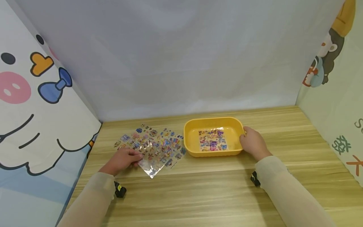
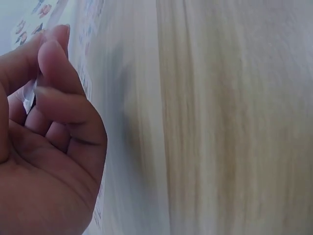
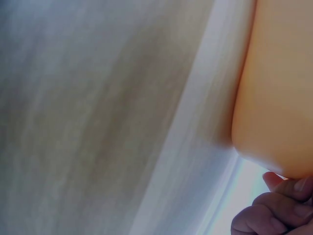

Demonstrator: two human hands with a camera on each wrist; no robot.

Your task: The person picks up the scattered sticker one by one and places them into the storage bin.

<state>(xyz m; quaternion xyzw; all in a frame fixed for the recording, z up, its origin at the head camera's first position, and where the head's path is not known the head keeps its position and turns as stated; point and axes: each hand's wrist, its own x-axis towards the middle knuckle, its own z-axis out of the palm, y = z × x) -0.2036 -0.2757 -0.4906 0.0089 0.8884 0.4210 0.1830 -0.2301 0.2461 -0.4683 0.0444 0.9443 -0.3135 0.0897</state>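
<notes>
My left hand (image 1: 123, 160) pinches the edge of a clear sticker sheet (image 1: 150, 164) between thumb and fingers; the left wrist view shows the curled fingers (image 2: 63, 73) around it. Other clear sticker sheets (image 1: 167, 142) with small colourful figures lie beneath and beside it on the table. My right hand (image 1: 253, 142) grips the right end of a yellow plastic basin (image 1: 193, 153), fingers under its rim. Inside the basin lies another sticker sheet (image 1: 212, 140) with purple, blue and orange figures. The right wrist view shows the basin's wall (image 3: 274, 98) and several curled fingertips.
The wood-grain table (image 1: 198, 195) runs back to a pale cloth wall (image 1: 181, 63). Cartoon-printed panels stand at the left (image 1: 34, 126) and right (image 1: 334, 104). A dark wrist camera (image 1: 120, 190) hangs by the left sleeve, and another dark device (image 1: 255, 179) by the right.
</notes>
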